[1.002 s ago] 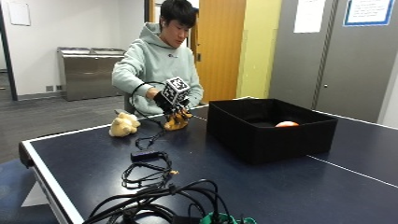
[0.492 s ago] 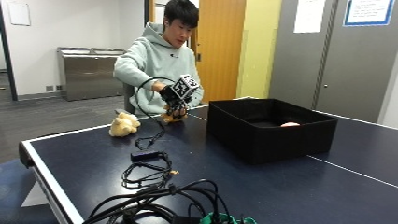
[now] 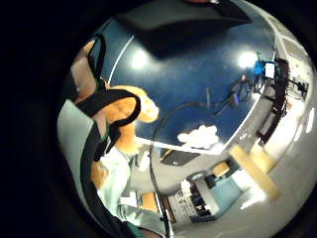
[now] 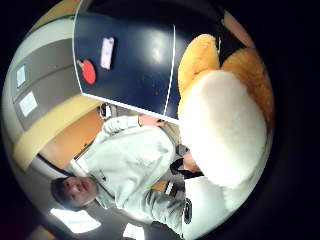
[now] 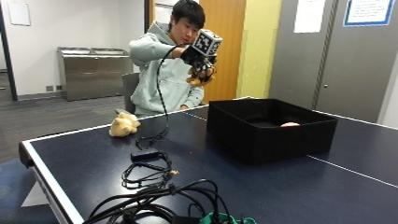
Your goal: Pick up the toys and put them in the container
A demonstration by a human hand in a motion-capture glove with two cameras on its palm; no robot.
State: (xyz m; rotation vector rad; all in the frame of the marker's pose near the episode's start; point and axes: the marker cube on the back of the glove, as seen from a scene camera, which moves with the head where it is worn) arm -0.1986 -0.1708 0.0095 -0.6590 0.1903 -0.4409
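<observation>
Toys are partly packed: we see one already in the black container (image 5: pixel 267 128), our gloved right hand's (image 5: pixel 198 59) grip curled around an orange plush toy (image 5: pixel 198 78) high above the worktop (image 5: pixel 93 154), and a cream plush toy (image 5: pixel 125 125) left near the worktop's far edge.

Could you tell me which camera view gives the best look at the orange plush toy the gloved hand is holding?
The right thumb side palm view: the orange plush toy fills much of it, showing orange and white fur. The little finger side view shows only part of it behind the glove's straps. In the outside view it is small, gripped by the right hand above the table.
</observation>
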